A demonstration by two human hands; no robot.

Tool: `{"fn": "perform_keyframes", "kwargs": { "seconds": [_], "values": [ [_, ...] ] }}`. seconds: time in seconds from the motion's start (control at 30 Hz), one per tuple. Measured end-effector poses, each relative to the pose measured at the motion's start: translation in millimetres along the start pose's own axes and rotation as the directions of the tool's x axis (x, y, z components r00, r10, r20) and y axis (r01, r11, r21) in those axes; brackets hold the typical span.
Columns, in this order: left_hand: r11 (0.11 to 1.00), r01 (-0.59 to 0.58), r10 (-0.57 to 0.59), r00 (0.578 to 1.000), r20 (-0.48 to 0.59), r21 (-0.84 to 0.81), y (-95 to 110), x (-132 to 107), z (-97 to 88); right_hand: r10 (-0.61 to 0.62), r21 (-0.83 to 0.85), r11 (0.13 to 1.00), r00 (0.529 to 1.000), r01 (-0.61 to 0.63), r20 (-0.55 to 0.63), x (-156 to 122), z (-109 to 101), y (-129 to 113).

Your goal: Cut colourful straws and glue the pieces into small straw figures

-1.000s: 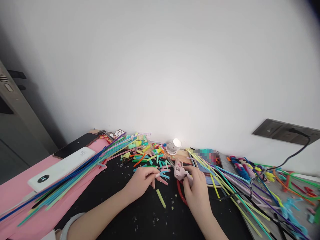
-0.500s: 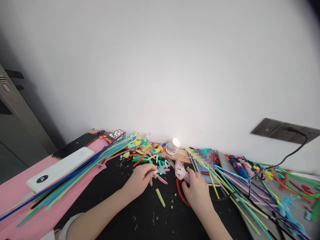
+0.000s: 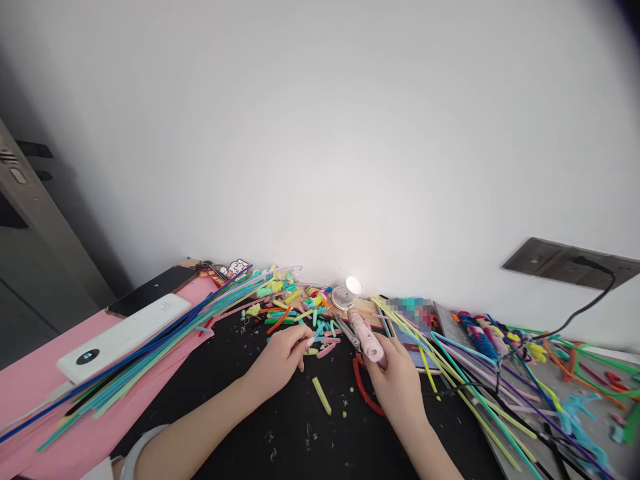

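Observation:
My left hand [image 3: 283, 353] is closed in a pinch near the middle of the black mat. A short light-blue piece of pipe cleaner [image 3: 317, 331] shows at its fingertips; the held end is hidden. My right hand [image 3: 397, 380] wraps round the handle of a pink glue gun [image 3: 367, 339], whose round back end faces me. Beneath and beside it lie scissors with red handles [image 3: 367, 392], their blades pointing toward the wall. Cut pink pipe cleaner pieces [image 3: 326, 351] lie between the hands, and a yellow-green piece [image 3: 322, 396] rests closer to me.
A paper cup [image 3: 347, 293] stands by the wall. Bundled long pipe cleaners [image 3: 200, 327] and a white power bank [image 3: 125, 337] lie left, beside a dark phone [image 3: 153, 291]. More long stems [image 3: 475, 393] and a black cable [image 3: 575, 312] cross the right side.
My right hand has closed further round the glue gun and turned it, with its back end now more toward me. My left hand has barely moved.

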State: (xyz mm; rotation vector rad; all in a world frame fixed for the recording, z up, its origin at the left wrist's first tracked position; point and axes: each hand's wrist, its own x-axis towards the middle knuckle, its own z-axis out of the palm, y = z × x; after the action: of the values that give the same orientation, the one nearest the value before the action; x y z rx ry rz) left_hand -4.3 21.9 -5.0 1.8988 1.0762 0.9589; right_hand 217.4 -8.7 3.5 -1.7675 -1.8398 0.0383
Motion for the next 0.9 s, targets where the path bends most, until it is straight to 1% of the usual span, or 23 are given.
{"fn": "perform_keyframes", "kwargs": {
  "seconds": [0.13,0.23,0.3,0.43,0.67,0.9],
  "values": [
    [1.000,0.011,-0.010,1.000,-0.012,0.017,1,0,-0.5,-0.037,0.166,0.986,0.999,0.031,0.033,0,1,-3],
    [1.000,0.023,-0.022,0.999,-0.044,0.012,1,0,-1.4,-0.042,0.298,0.954,0.996,0.018,0.075,-1,0,-7],
    [1.000,0.028,-0.028,0.998,-0.064,0.007,2,0,-2.1,-0.048,0.352,0.936,0.993,0.008,0.104,-2,-2,-10],
    [0.999,0.026,-0.025,0.996,-0.089,0.018,5,0,-3.0,-0.069,0.372,0.928,0.990,0.017,0.126,-3,-2,-12],
    [0.999,0.030,-0.029,0.995,-0.093,0.015,7,-1,-1.4,-0.093,0.394,0.919,0.983,0.024,0.156,-5,1,-12],
    [1.000,0.015,-0.013,0.995,-0.097,0.022,6,-1,-0.6,-0.101,0.387,0.922,0.975,0.018,0.195,-4,-3,-17]
  ]
}}
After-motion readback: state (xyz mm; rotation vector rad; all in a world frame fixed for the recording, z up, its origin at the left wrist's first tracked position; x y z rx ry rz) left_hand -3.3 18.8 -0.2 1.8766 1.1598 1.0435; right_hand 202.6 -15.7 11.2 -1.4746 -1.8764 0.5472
